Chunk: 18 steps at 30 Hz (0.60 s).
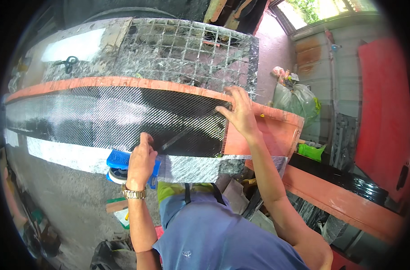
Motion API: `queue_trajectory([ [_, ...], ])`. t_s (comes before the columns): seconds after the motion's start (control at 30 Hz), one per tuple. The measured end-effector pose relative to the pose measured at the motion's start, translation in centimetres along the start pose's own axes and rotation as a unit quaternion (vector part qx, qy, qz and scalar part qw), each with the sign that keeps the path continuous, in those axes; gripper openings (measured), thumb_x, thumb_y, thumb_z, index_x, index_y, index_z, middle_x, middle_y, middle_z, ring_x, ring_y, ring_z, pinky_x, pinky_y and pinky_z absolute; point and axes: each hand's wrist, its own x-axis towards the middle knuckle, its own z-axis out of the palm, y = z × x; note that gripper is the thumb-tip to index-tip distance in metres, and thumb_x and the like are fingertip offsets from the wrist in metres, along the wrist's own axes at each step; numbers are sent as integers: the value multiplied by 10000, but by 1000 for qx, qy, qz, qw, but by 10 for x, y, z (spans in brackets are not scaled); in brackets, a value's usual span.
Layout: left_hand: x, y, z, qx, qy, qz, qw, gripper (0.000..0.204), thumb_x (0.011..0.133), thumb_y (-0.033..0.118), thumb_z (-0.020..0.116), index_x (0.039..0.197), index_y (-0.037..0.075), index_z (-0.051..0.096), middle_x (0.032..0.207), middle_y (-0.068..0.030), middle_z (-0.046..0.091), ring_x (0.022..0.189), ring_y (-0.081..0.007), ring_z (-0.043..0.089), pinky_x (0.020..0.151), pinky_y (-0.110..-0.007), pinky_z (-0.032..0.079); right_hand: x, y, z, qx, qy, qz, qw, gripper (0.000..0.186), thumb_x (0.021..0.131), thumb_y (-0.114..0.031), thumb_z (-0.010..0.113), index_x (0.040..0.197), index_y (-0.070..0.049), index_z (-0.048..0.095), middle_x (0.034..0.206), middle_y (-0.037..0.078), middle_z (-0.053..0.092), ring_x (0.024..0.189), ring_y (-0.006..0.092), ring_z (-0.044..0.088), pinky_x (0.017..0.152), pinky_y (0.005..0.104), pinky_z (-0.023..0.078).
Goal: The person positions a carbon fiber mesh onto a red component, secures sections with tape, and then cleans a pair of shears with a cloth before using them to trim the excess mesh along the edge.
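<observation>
A long sheet of black woven carbon-fibre cloth (pixel 182 119) lies in a shallow orange mould (pixel 263 132), its right end stopping short of the mould's end. At that end, my right hand (pixel 242 112) has thumb and fingers spread, the thumb touching the cloth's far right corner and the fingers over the mould's far rim. My left hand (pixel 143 157) is at the cloth's near edge, fingers curled together with the tips on the weave; anything between them is hidden. Partly behind that hand is a blue tool with a round pale part (pixel 118 158).
Beyond the mould is a worktable with an open metal grid (pixel 187 49) and dark-handled scissors (pixel 69 64). A stuffed plastic bag (pixel 299 100) sits at the right. Another orange piece (pixel 340 191) extends to the lower right, near a red panel (pixel 385 112).
</observation>
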Motion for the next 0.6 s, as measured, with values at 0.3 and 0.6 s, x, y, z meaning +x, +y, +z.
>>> queue_trajectory([
  [0.3, 1, -1, 1, -12, -3, 4, 1000, 358, 795, -62, 626, 1080, 34, 431, 705, -152, 605, 715, -370, 629, 636, -470, 454, 1, 16, -13, 4, -47, -40, 998, 395, 727, -212, 801, 1057, -63, 644, 1072, 67, 573, 1042, 262, 542, 897, 372, 412],
  [0.6, 2, -8, 3, -12, -2, 11, 1000, 362, 795, -56, 629, 1079, 39, 425, 701, -156, 602, 714, -380, 622, 626, -477, 445, 11, 5, -7, -64, -109, -22, 992, 377, 703, -320, 808, 919, -90, 602, 900, 45, 594, 933, 259, 553, 895, 415, 340],
])
